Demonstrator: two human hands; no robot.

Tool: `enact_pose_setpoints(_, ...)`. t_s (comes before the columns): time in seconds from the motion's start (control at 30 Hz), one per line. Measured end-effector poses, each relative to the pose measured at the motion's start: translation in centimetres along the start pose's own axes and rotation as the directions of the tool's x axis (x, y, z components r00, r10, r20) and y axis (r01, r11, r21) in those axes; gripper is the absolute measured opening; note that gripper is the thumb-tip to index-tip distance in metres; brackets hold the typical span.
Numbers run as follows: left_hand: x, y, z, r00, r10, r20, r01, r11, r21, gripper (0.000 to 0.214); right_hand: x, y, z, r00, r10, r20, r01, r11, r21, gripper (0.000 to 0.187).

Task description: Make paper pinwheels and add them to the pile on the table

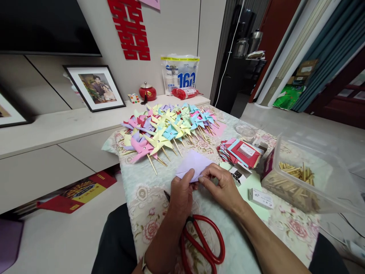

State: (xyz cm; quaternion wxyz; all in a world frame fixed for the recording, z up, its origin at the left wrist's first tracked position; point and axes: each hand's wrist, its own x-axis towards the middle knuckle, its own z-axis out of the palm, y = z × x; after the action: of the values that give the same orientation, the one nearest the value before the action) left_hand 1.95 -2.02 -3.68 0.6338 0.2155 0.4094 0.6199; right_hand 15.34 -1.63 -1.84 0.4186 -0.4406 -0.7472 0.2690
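One lilac paper (196, 161) sits over the table (235, 243), your left grip (181, 192) pinching its near edge, your right grip (221, 185) its right side. You seem mid-fold; the next move likely calls for a firm crease.

Fingers (214, 170) hide part of the lilac paper (196, 160), and the left wrist (177, 213) covers most of the scissors' (217, 231) blades.

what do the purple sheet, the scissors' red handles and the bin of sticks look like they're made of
Purple sheet: probably matte paper, being thin and creased. Red handles: smooth with a soft shine, perhaps plastic, though any core is hidden. Bin: likely clear smooth plastic, since the sticks show through its wall.
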Motion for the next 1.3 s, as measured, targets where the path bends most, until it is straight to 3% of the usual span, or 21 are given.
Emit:
enact_pose_setpoints(0.2,0.1,-0.4,0.1,0.999,0.045,-0.03,-0.041,0.99,0.133,0.019,0.1,0.2,0.2,0.987,0.16,0.0,-0.159,0.987,0.017,0.015)
enact_pose_setpoints(0.47,-0.3,-0.2,0.4,0.999,0.043,-0.015,-0.04,0.991,0.129,0.017,0.3,0.4,0.3,0.968,0.252,-0.012,-0.251,0.967,0.031,0.017)
enact_pose_setpoints(1.3,0.0,-1.1,-0.4,0.995,0.092,0.036,-0.099,0.923,0.373,0.027,0.3,0.5,0.1,0.947,0.32,-0.035,-0.319,0.947,0.031,0.019)
